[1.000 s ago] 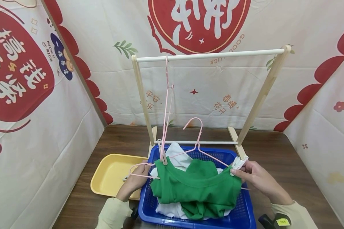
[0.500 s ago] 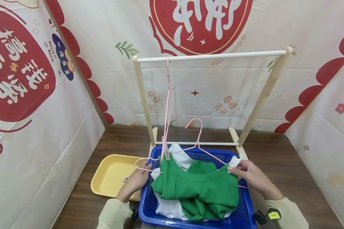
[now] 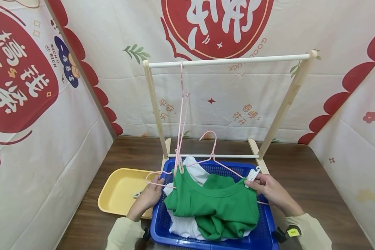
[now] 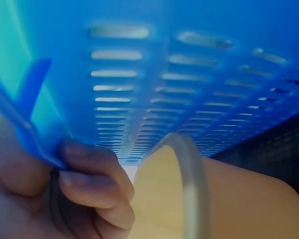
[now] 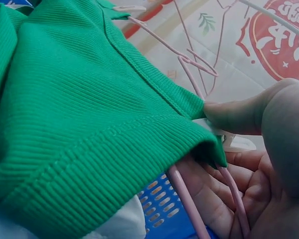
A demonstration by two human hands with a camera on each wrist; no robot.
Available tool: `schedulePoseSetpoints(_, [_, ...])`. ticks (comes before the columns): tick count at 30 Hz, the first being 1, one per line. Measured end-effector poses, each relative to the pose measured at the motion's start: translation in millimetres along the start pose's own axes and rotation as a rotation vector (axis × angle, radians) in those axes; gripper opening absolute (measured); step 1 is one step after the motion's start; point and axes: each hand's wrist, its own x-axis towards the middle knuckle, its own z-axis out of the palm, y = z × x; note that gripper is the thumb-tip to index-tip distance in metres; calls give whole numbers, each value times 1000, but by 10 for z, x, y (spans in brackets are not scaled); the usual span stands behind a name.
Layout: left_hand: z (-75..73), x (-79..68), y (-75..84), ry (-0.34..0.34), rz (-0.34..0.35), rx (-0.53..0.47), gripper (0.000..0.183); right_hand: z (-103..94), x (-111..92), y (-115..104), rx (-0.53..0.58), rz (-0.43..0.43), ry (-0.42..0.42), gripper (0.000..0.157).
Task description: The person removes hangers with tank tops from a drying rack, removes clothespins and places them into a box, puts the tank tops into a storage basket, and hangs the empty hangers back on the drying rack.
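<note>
A green top [image 3: 215, 205] lies over white cloth [image 3: 184, 227] in the blue basket [image 3: 156, 222], with a pink hanger [image 3: 226, 167] through its shoulders. One white clothespin [image 3: 181, 166] clamps the left shoulder. At the right shoulder my right hand [image 3: 276, 194] pinches another white clothespin [image 3: 252, 175] between thumb and fingers; in the right wrist view its far end [image 5: 239, 144] shows behind the green edge, over the hanger wire [image 5: 188, 204]. My left hand [image 3: 149, 197] grips the basket's left rim, fingers curled round it [image 4: 97, 184] in the left wrist view, beside the hanger's left end.
Behind the basket stands a wooden drying rack [image 3: 289, 100] with a white top bar [image 3: 231, 61]. A second pink hanger [image 3: 181, 104] hangs from that bar, reaching down to the basket. Left of the basket sits a yellow tray [image 3: 120, 189] holding a clothespin [image 3: 136, 194].
My right hand has shifted slightly left with the clothespin, drawing the garment's right shoulder and the hanger a little left. The hanger's left end sits slightly higher. My left hand stays at the basket rim.
</note>
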Motion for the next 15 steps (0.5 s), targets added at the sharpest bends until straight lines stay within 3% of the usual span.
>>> schedulePoseSetpoints(12, [-56,-34,-4,27,-7,35,22,-7,27,7,17,23,-22,40])
schedulePoseSetpoints(15, [-78,-31,-22,17,-27,0,25,-13,23,13,25,36,-25,41])
